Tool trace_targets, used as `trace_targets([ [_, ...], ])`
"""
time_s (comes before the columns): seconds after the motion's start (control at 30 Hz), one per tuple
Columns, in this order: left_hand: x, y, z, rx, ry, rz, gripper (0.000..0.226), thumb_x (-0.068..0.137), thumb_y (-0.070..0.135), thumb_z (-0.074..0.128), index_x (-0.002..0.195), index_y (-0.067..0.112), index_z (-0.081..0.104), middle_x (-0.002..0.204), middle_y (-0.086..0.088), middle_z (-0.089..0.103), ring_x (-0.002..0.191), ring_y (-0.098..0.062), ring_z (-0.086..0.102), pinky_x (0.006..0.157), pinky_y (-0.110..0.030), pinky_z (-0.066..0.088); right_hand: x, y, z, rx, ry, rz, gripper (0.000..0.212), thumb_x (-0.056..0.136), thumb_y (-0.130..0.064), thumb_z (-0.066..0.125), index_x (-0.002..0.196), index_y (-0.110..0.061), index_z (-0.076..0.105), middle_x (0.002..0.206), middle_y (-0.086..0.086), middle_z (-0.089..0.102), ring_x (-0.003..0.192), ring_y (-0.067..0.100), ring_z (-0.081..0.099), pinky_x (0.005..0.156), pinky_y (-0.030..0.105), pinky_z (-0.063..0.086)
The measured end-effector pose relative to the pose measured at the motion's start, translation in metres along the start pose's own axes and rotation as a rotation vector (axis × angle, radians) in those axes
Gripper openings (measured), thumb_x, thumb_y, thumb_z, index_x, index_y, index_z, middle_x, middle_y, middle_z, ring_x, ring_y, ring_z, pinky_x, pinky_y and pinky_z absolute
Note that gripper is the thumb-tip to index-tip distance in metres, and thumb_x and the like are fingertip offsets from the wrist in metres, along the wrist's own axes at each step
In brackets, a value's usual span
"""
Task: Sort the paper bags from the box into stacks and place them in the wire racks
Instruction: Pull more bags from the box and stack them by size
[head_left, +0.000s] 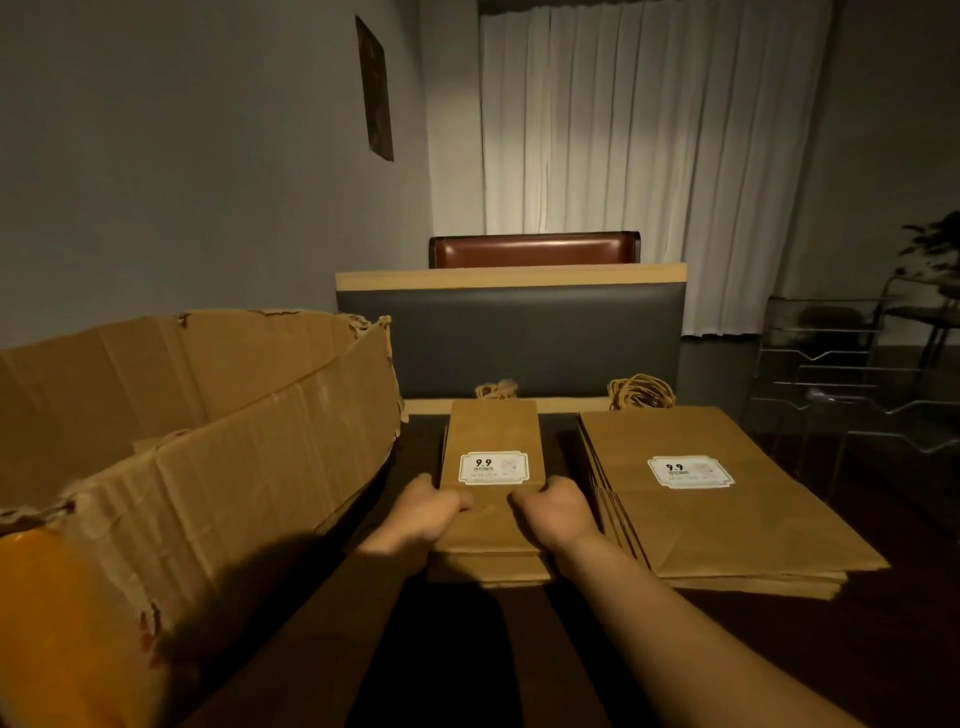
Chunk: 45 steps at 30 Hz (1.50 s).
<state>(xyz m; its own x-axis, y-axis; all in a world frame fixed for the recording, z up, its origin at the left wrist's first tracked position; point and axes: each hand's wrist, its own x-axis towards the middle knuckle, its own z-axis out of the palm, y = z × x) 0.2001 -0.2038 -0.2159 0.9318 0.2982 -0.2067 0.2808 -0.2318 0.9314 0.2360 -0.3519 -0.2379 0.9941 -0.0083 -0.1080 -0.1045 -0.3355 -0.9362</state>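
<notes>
A narrow stack of small brown paper bags (492, 431) with a white 9.9 label lies flat on the dark table in front of me. My left hand (427, 512) grips its left edge and my right hand (557, 509) grips its right edge, thumbs on top. To the right lies a wider stack of large brown paper bags (717, 519) with the same label, twine handles at the far end. A big torn cardboard box (197, 457) stands open at the left. The wire racks (852, 379) stand at the far right, dim and seemingly empty.
The dark table (467, 654) reaches toward me between my forearms. Behind it is a grey padded bench back (535, 338) with a wooden top, then a brown leather seat back (535, 250) and white curtains. A plant (935, 244) stands at the right edge.
</notes>
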Motion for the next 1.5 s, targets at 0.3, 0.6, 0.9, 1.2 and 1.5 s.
trace_targets([
  [0.3,-0.019,0.006,-0.009,-0.314,-0.168,-0.122,0.037,0.079,0.001,0.071,0.115,0.006,0.064,0.094,-0.012,0.075,0.085,-0.027,0.072,0.08,-0.04,0.058,-0.041,0.022,-0.002,0.334,-0.027,-0.123,0.022,0.09,-0.017,0.066,0.108,-0.028,0.06,0.099,-0.009,0.07,0.091,0.006,0.065,0.072,0.021,0.052],
  [0.6,-0.076,-0.011,-0.002,-0.306,-0.118,0.605,0.054,0.085,0.001,0.068,0.126,0.027,0.044,0.118,0.01,0.066,0.109,-0.004,0.064,0.086,-0.02,0.052,-0.072,0.005,-0.045,0.401,-0.166,-0.359,0.06,0.073,-0.028,0.085,0.125,-0.026,0.055,0.112,-0.007,0.073,0.103,0.007,0.069,0.09,0.029,0.055],
  [0.9,-0.07,-0.059,0.009,-0.087,-0.093,0.458,0.066,0.077,0.021,0.078,0.132,0.014,0.044,0.123,-0.003,0.064,0.113,-0.016,0.062,0.09,-0.017,0.049,-0.078,0.042,-0.032,0.315,-0.213,-0.298,0.074,0.068,-0.03,0.088,0.131,-0.029,0.049,0.115,-0.006,0.071,0.11,0.01,0.066,0.095,0.031,0.053],
  [1.2,-0.015,-0.019,0.008,-0.179,-0.085,0.244,0.06,0.076,0.001,0.076,0.126,0.015,0.045,0.118,-0.001,0.066,0.106,-0.015,0.063,0.083,-0.031,0.055,-0.027,0.001,-0.018,0.206,-0.073,-0.066,0.073,0.088,-0.018,0.06,0.152,-0.017,0.025,0.13,0.006,0.059,0.116,0.024,0.057,0.098,0.038,0.048],
  [1.5,0.01,-0.016,0.014,0.359,0.006,0.037,0.071,0.067,0.034,0.067,0.133,0.024,0.045,0.13,0.0,0.06,0.118,-0.023,0.056,0.102,-0.038,0.045,-0.015,-0.013,0.006,-0.393,0.079,0.025,0.046,0.089,-0.033,0.059,0.129,-0.014,0.048,0.128,0.011,0.058,0.122,0.032,0.05,0.097,0.039,0.046],
])
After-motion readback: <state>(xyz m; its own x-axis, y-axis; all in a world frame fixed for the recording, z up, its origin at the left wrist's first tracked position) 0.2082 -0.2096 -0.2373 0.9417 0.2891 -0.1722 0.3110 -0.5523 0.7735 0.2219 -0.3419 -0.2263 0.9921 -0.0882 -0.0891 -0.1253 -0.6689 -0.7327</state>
